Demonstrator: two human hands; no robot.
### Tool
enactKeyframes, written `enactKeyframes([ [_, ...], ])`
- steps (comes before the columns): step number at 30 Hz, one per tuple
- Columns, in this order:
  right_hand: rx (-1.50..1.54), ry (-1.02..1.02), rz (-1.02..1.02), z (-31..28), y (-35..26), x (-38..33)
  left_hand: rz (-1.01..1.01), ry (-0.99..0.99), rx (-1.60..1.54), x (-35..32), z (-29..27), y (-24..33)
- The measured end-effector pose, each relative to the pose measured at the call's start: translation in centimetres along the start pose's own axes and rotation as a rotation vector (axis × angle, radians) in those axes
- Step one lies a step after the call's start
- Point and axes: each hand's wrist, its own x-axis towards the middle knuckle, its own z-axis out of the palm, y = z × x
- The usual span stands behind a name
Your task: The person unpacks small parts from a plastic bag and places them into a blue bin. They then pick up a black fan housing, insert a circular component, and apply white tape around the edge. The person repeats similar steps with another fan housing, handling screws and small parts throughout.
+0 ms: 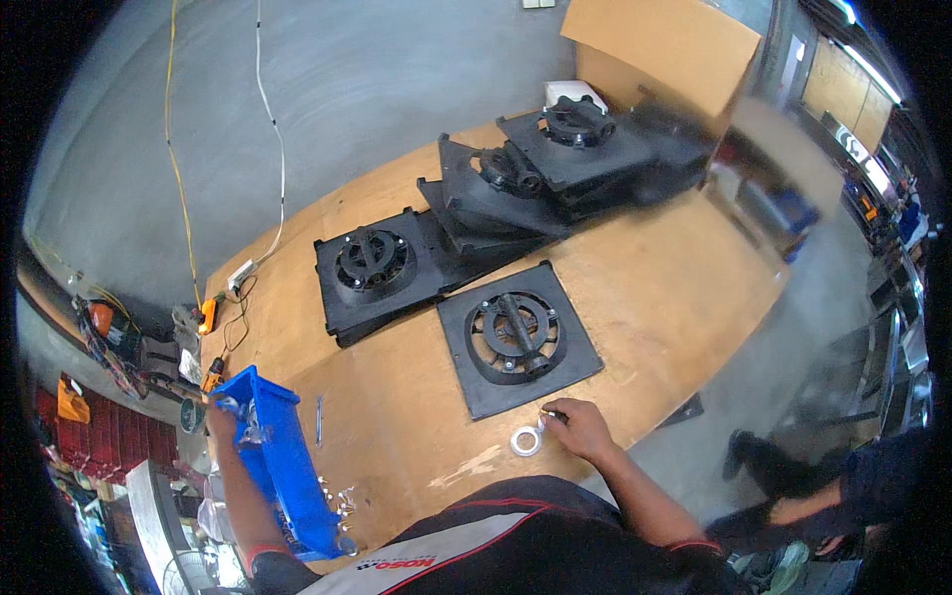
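Fingers [551, 415] of the right hand [580, 428] were pressed together, pinching what looked like a small metal screw at the near edge of the wooden worktop [654, 288], just beside a small white ring [526, 440] lying flat on the wood. Off to the person's left, the left hand [220, 415] reached onto the far rim of a blue plastic parts bin [283, 456]; whether its fingers were closed could not be told. Loose silvery hardware [340, 499] lay scattered by the bin's near corner.

Just beyond the right hand sat a square black plastic plate with a round spoked hub [518, 337], flat and apart from the others. A second such plate [375, 270] lay further left, and behind it more black plates [555, 159] were stacked at a tilt against a brown cardboard box [664, 50].

To handle the small piece well, a firm fingertip pinch held low over the worktop seemed wise, since it would roll easily if dropped.
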Motion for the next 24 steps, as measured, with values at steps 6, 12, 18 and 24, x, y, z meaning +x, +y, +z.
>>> enactKeyframes([
  [6,0.345,0.071,0.038,0.1,-3.0,0.4,-0.024,-0.391,-0.926,-8.7,-3.1,25.1],
  [12,0.260,0.022,-0.267,-0.9,-10.8,0.9,-0.261,-1.289,-1.731,-23.3,-1.3,44.6],
  [18,0.323,0.104,-0.111,-1.0,-8.0,0.4,-0.205,-1.562,-1.659,-26.6,3.5,47.8],
  [24,0.303,0.197,0.022,-0.6,-2.7,-0.3,-0.434,-1.573,-1.701,-29.6,5.3,49.7],
])
